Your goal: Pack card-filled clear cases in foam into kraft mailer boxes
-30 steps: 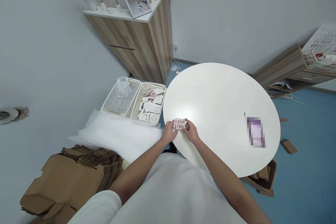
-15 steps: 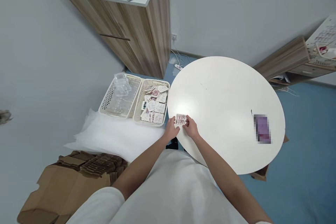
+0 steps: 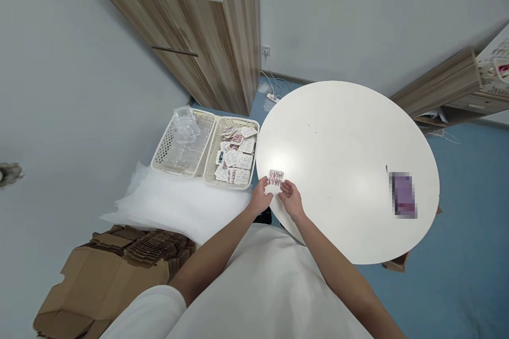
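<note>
A small pale card with two rows of pinkish press-on nails [image 3: 275,177] lies at the left edge of the round white table [image 3: 342,137]. To its left is my left hand [image 3: 261,197], open, thumb and fingers apart, its fingertips close to the card's edge. On the other side my right hand [image 3: 291,199] is open too, its fingers loosely spread just below the card's right corner. Whether any fingertip still touches the card I cannot tell.
Left of the table stand a basket of nail cards [image 3: 254,126] and a basket of clear plastic boxes [image 3: 158,154]. White sheets [image 3: 175,198] and folded cardboard boxes [image 3: 107,280] lie nearer me. A blurred purple item [image 3: 404,195] rests on the table's right side.
Both hands have opened and let go of the nail card, which now lies between them. The view has shifted slightly.
</note>
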